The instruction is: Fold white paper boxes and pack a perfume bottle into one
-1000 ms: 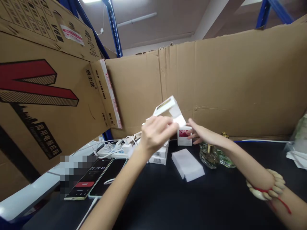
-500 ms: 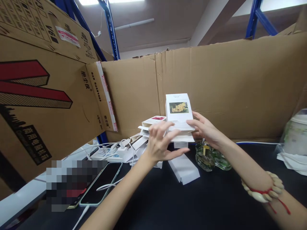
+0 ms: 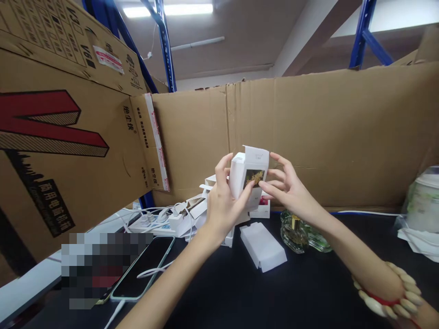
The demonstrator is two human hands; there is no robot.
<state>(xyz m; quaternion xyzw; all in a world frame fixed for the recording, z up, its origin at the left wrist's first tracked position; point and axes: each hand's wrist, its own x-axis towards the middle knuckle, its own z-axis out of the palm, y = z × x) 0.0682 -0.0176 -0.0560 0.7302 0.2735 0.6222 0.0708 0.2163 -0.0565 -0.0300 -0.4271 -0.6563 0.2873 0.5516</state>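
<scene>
Upright in front of the cardboard wall I hold a small white carton point(image 3: 256, 199) with a yellow-flower picture on its front. A flap stands up at its top. My left hand point(image 3: 224, 201) grips it from the left, thumb across the front and fingers at its left side. From the right, my right hand point(image 3: 290, 185) pinches the carton's edge, its thumb near the picture. Below it on the black table lies a plain white folded box point(image 3: 263, 246). Behind the held carton, another white box with a pink picture point(image 3: 262, 208) is partly hidden.
Green glass bottles point(image 3: 295, 235), one gold-necked, stand under my right forearm. White boxes and papers point(image 3: 197, 212) pile up beside a power strip point(image 3: 149, 224) with cables. A phone point(image 3: 144, 269) lies at left. A large carton point(image 3: 68, 137) and a cardboard wall point(image 3: 336, 137) enclose the table.
My left hand has closed on the flower carton, which has turned to show its left side, with the flap now at the top. The pink-picture box behind has come into view.
</scene>
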